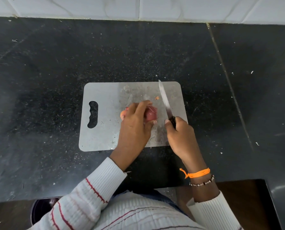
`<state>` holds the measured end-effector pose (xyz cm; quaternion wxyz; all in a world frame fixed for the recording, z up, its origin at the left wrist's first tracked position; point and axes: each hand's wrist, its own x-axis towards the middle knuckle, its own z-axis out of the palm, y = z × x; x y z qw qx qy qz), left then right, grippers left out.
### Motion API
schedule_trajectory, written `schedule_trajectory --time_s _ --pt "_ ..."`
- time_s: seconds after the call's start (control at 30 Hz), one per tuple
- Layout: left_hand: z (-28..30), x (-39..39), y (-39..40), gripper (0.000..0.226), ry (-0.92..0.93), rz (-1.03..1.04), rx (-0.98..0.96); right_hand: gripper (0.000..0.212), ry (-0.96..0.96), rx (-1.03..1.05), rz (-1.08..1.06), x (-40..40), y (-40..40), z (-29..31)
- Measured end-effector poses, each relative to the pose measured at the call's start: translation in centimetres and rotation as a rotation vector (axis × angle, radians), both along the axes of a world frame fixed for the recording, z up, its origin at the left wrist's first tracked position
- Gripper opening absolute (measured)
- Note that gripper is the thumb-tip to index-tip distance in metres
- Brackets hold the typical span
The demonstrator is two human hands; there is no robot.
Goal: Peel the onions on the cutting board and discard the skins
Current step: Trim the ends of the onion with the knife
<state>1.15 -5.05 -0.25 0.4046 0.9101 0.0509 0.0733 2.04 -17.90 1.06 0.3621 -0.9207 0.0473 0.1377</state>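
Left hand cupped over a round reddish-purple onion at centre frame on the grey plastic cutting board, grip clamped around it. Right hand wrapped tight on a black-handled steel knife, blade just right of the onion, tip toward upper frame. Risks: round onion rolling under pressure, blade skidding on slick skin toward left fingertips, thin board sliding on the dark speckled worktop.

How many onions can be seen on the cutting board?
1: a red onion near the middle of the cutting board, gripped by the left hand. That hand may hide another.
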Motion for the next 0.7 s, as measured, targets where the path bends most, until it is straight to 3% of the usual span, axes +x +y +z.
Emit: schedule_trajectory --time_s 0.27,0.4,0.5,0.63,0.7 --pt "1.3 0.7 0.6 0.049 0.190 -0.118 0.252 0.013 -0.070 0.126 -0.011 -0.1 -0.6 -0.5" --pt "1.1 1.3 0.7 0.032 0.200 -0.075 0.263 0.009 -0.125 0.220 -0.022 0.1 0.0 -0.9" --pt "1.1 1.2 0.3 0.034 0.244 -0.090 0.236 0.013 -0.166 0.252 -0.019 0.3 -0.1 -1.1" --pt "1.2 1.3 0.6 0.036 0.322 -0.157 0.061 0.015 -0.211 0.227 -0.019 1.1 -0.3 -1.5" --pt "1.1 1.3 1.0 0.042 0.287 -0.139 0.084 0.014 -0.185 0.248 -0.009 1.7 -0.5 -1.7"
